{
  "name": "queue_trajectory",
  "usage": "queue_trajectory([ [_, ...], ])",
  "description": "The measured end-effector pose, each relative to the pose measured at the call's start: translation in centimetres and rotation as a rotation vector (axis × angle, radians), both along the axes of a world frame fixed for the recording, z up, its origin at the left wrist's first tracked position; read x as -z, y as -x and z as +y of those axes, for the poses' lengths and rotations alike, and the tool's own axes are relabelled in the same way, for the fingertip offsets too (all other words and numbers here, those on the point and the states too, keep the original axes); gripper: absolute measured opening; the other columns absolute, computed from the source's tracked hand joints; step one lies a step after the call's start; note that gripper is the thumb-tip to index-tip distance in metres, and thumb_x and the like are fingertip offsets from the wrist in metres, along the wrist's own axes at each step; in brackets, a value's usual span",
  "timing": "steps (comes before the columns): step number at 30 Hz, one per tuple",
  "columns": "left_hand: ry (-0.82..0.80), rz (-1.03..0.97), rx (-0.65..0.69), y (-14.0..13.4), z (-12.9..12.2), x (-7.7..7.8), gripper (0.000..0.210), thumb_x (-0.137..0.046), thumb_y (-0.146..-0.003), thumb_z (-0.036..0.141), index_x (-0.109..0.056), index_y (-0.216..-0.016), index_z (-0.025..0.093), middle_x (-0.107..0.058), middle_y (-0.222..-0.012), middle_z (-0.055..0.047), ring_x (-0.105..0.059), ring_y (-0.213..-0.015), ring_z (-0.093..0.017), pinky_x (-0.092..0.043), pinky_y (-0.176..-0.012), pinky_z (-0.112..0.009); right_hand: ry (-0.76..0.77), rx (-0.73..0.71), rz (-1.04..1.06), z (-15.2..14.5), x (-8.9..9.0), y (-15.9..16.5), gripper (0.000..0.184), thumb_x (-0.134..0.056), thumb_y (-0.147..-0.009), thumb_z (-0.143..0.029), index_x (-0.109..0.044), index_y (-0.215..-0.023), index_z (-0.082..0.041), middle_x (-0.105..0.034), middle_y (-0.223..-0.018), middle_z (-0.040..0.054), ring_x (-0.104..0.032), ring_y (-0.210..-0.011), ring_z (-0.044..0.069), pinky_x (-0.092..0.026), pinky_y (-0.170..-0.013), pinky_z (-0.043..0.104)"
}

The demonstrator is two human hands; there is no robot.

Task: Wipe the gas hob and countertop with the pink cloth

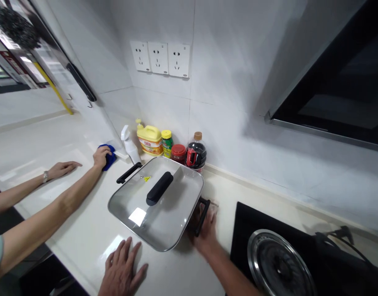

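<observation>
My left hand (123, 267) rests on the white countertop in front of the pan, palm down with its fingers spread. A square pan (124, 172) with black side handles stands before me, covered by a glass lid (173, 218) with a long black knob (160, 189). My right hand (207, 232) is low at the pan's right side, partly behind the right handle (202, 218). Motion blurs its fingers, and I cannot make out whether anything is in them.
A co-worker's hand (101, 156) presses a blue cloth (109, 158) on the counter; their other hand (64, 168) lies flat. Behind the pan stand a spray bottle (131, 146), yellow jug (150, 139), green canister (167, 144), red-lidded jar (178, 153) and dark bottle (197, 151). Right is a cooktop (240, 246).
</observation>
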State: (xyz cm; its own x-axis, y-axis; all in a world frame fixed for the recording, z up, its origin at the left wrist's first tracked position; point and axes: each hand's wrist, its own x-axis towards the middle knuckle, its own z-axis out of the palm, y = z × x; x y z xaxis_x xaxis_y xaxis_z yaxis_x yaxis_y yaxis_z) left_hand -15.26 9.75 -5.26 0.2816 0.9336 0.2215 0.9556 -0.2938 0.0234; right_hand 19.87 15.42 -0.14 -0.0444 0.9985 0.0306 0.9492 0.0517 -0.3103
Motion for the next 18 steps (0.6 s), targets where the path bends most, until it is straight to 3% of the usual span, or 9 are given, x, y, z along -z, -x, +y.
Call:
queue_trajectory([
  [4, 0.011, -0.002, 0.000, -0.3, 0.1, -0.5, 0.064, -0.054, -0.090, 0.064, -0.068, -0.139, 0.024, -0.056, -0.155, -0.017, -0.048, -0.144, -0.041, -0.042, -0.111, -0.059, -0.031, -0.173, 0.042, -8.0, 1.1, 3.4, 0.070, -0.047, -0.102, -0.060, -0.033, -0.165, -0.034, -0.024, -0.175, 0.0088, -0.022, -0.158, 0.045, -0.021, -0.123, 0.067],
  [7, 0.031, 0.010, 0.000, -0.4, 0.1, -1.1, 0.065, -0.054, -0.091, 0.065, -0.068, -0.139, 0.023, -0.056, -0.154, -0.019, -0.048, -0.144, -0.041, -0.043, -0.110, -0.059, 0.069, -0.281, 0.071, -9.4, 1.3, 2.6, 0.067, -0.047, -0.099, -0.068, -0.045, -0.159, -0.035, -0.036, -0.170, 0.0100, -0.033, -0.154, 0.042, -0.024, -0.123, 0.066],
  [10, 0.070, 0.011, -0.015, -0.6, 0.1, -1.7, 0.067, -0.053, -0.092, 0.066, -0.066, -0.141, 0.022, -0.055, -0.155, -0.019, -0.047, -0.144, -0.041, -0.042, -0.111, -0.059, 0.145, -0.257, 0.000, -5.6, 0.6, -1.6, 0.064, -0.047, -0.099, -0.067, -0.057, -0.151, -0.029, -0.044, -0.165, 0.0119, -0.030, -0.155, 0.041, -0.017, -0.126, 0.065],
  [12, 0.099, -0.002, -0.024, -0.8, 0.1, -1.9, 0.067, -0.053, -0.092, 0.066, -0.066, -0.142, 0.023, -0.054, -0.156, -0.018, -0.046, -0.145, -0.041, -0.041, -0.113, -0.060, 0.151, -0.109, -0.108, -1.2, -0.3, -5.5, 0.067, -0.048, -0.100, -0.060, -0.051, -0.156, -0.024, -0.035, -0.170, 0.0154, -0.025, -0.157, 0.043, -0.014, -0.126, 0.065],
  [15, 0.130, -0.017, -0.037, -1.0, 0.1, -2.3, 0.066, -0.053, -0.092, 0.066, -0.066, -0.140, 0.023, -0.054, -0.156, -0.018, -0.045, -0.146, -0.040, -0.038, -0.114, -0.060, 0.165, 0.111, -0.243, 4.8, -1.6, -10.9, 0.064, -0.042, -0.104, -0.054, -0.041, -0.162, -0.027, -0.030, -0.171, 0.0155, -0.030, -0.154, 0.041, -0.018, -0.123, 0.063],
  [18, 0.141, -0.019, -0.047, -1.3, 0.2, -2.7, 0.067, -0.052, -0.092, 0.065, -0.065, -0.141, 0.022, -0.052, -0.157, -0.019, -0.043, -0.146, -0.041, -0.037, -0.115, -0.061, 0.176, 0.282, -0.294, 7.9, -2.2, -13.9, 0.067, -0.038, -0.104, -0.061, -0.038, -0.163, -0.029, -0.032, -0.169, 0.0175, -0.035, -0.150, 0.042, -0.024, -0.119, 0.060],
])
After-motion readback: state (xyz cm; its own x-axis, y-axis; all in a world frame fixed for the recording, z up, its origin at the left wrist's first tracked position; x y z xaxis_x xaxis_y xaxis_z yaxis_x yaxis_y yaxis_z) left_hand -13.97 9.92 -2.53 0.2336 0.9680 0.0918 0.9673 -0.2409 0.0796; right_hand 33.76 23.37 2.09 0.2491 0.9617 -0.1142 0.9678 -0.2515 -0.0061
